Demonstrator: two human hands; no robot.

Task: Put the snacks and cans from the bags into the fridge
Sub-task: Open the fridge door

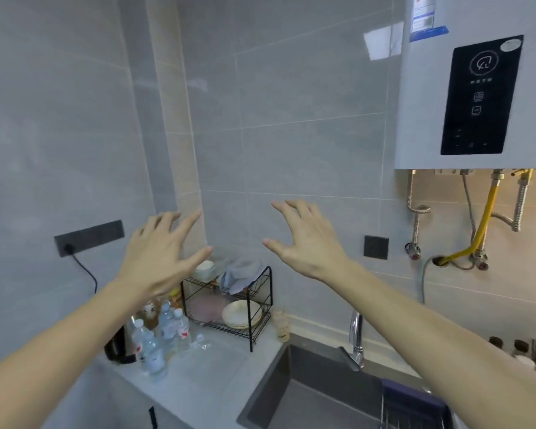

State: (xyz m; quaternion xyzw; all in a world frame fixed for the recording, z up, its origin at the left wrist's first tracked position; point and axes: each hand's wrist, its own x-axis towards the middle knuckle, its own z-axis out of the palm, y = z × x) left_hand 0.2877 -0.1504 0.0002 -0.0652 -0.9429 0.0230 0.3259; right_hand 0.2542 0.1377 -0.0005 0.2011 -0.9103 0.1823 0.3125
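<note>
Overhead, left hand spread, right hand spread — both empty

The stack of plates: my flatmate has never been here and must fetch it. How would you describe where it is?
Find the sink. Left of it on the counter stands a black wire rack. The stack of plates sits on its bottom shelf at the right end, pale cream and round, unlike the bluish cloth on the shelf above.
</note>
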